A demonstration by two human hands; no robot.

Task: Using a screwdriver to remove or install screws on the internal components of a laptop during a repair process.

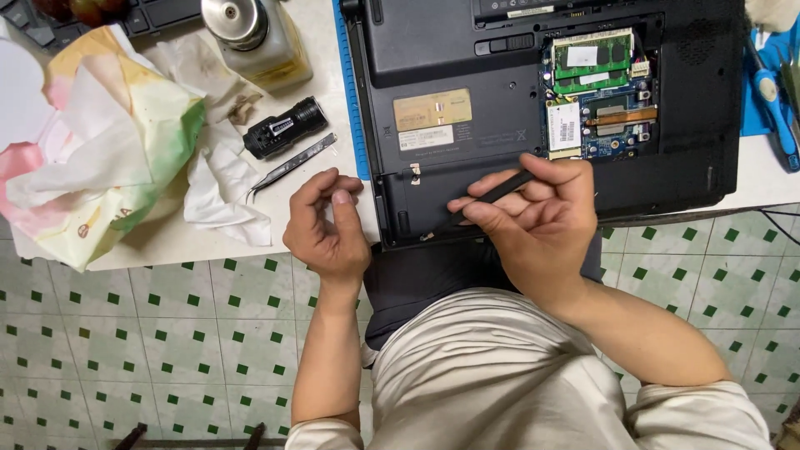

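A black laptop [467, 75] lies upside down on the white table [167, 242], with a panel off and green and blue circuit boards [596, 92] exposed. My right hand [533, 221] grips a thin black tool [487, 200], its tip pointing at the laptop's near edge by a small cover. My left hand [329, 225] hovers just left of the laptop's near corner, fingers loosely curled, holding nothing.
Metal tweezers [292, 165] and a small black cylinder [283, 127] lie left of the laptop beside crumpled tissues [217, 192] and a coloured wrapper [100, 142]. A bottle with a metal cap [254, 33] stands behind them. A blue-handled screwdriver [771, 100] rests far right.
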